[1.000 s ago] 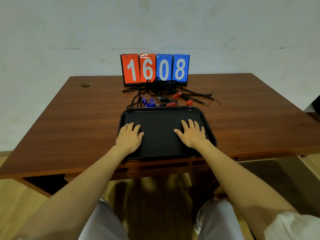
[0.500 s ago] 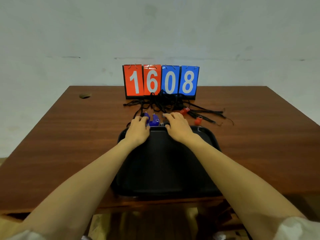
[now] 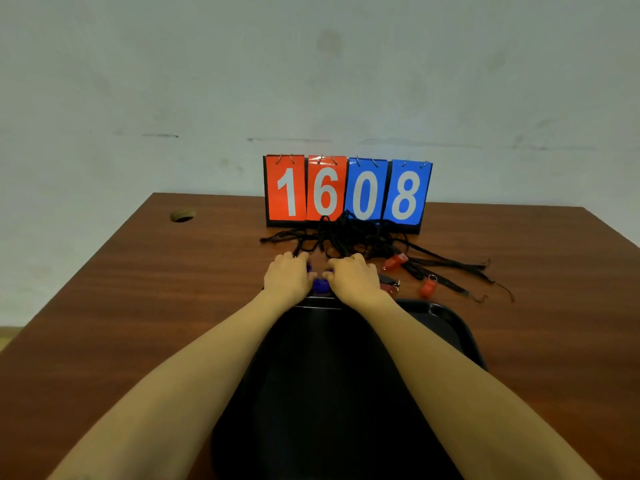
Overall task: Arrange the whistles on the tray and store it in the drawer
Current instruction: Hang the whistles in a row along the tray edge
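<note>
whistles [image 3: 320, 285] (blue ones) lie under left hand [image 3: 285, 277] and right hand [image 3: 353, 278], arms outstretched, fingers curled; cannot tell the grip.

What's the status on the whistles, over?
Left hand, right hand on blue whistles beyond tray rim; grip unclear. Red whistles on table. Black cords tangled.

Flip scoreboard [image 3: 347, 227] stands on the table [image 3: 138, 289] at its far edge. Four ring-hung cards, one white digit each. Left to right: red cards [image 3: 305, 174] read 1, 6; blue cards [image 3: 385, 174] read 0, 8. Row reads 1608.
</note>
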A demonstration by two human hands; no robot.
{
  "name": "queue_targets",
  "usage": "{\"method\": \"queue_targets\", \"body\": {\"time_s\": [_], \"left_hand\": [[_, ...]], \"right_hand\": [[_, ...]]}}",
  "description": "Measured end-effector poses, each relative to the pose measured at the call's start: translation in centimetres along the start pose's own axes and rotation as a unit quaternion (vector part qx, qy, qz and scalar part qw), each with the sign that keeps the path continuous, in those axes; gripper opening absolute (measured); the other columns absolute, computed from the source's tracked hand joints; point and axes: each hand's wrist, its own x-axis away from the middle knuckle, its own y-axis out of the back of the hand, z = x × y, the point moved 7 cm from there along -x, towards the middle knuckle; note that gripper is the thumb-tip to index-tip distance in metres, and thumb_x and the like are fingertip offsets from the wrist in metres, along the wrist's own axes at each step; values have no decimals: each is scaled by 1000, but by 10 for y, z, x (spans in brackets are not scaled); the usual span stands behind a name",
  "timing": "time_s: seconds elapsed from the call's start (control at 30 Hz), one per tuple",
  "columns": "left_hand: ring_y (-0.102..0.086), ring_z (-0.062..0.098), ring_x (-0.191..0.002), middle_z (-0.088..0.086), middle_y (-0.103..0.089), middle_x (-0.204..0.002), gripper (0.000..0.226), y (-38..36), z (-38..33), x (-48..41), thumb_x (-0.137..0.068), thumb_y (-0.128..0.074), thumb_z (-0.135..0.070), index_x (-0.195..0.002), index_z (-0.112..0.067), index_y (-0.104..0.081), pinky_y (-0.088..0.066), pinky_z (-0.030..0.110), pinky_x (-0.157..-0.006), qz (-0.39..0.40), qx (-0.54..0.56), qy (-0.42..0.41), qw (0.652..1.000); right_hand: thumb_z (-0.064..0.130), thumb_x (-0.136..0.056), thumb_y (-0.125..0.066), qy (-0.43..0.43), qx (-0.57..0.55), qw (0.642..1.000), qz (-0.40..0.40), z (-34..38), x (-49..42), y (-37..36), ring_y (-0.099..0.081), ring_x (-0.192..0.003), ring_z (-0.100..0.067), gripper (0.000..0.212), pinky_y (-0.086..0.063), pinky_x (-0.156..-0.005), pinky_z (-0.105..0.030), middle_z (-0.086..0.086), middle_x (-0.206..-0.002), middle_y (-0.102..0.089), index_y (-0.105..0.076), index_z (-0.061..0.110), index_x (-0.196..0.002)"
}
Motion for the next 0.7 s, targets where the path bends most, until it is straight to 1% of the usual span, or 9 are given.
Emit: {"method": "queue_targets", "body": {"time_s": [0.1,0.17,0.23,0.33,0.43,0.5,0.53,0.6,0.7], "left_hand": [[-46,36,-118,18,-47,-127,46,-3,-3,-1,-94,-51,-32,-135,-13,-41,-44,43,-91,26,-2,4,1000],[-46,36,-118,18,-45,-128,44,0,-2,1,-94,-49,-17,-137,-12,-40,-44,42,-89,18,-5,17,1000],[-45,36,-117,18,-46,-126,41,8,-1,6,-92,-43,-4,-133,-9,-45,-44,41,-87,-10,6,22,1000],[-45,31,-116,15,-48,-124,37,28,-6,19,-92,-42,-2,-127,-9,-49,-44,38,-83,-92,63,-2,994],[-48,23,-112,8,-54,-118,24,48,-7,37,-94,-48,-8,-116,-12,-55,-47,32,-85,-160,165,-36,973],[-49,18,-113,4,-55,-118,22,56,-6,54,-94,-51,-11,-114,-15,-57,-46,28,-89,-183,211,-51,959],[-50,17,-113,3,-55,-119,23,59,-5,63,-94,-52,-12,-116,-17,-56,-44,25,-90,-189,226,-55,954],[-52,15,-111,0,-52,-121,28,55,-1,81,-95,-51,-16,-122,-20,-54,-43,23,-88,-178,250,-47,951],[-52,18,-111,0,-49,-122,33,36,5,100,-96,-49,-23,-129,-24,-48,-45,28,-88,-121,224,-28,967]], "right_hand": [[30,-99,-45,-26,-11,1000,-13,-5,-2,2,-38,-128,-29,30,-36,-100,-46,-11,-126,-57,-53,18,-126],[29,-97,-50,-51,-19,998,-14,-8,-5,1,-39,-126,-30,27,-37,-98,-45,-11,-123,-58,-54,17,-121],[25,-94,-54,-79,-23,997,-8,-11,-7,2,-41,-123,-29,20,-38,-96,-43,-10,-120,-59,-57,18,-113],[16,-92,-52,-95,-16,995,-14,-14,-7,4,-44,-119,-28,16,-39,-95,-43,-8,-117,-60,-58,20,-106],[16,-95,-49,-69,-59,986,-142,-15,4,26,-53,-109,-25,18,-44,-93,-41,-5,-113,-59,-56,21,-111],[17,-97,-47,-17,-158,961,-225,-10,18,45,-55,-103,-19,23,-48,-87,-34,-5,-116,-55,-55,19,-119],[16,-98,-45,8,-204,949,-240,-6,27,52,-54,-100,-14,26,-48,-82,-24,-3,-117,-53,-56,18,-122],[15,-100,-42,38,-256,935,-242,1,45,59,-47,-97,-4,28,-38,-74,-7,0,-118,-49,-57,17,-124],[15,-101,-41,38,-290,932,-214,4,72,52,-46,-100,0,28,-34,-73,-2,3,-119,-48,-60,17,-121]]}}
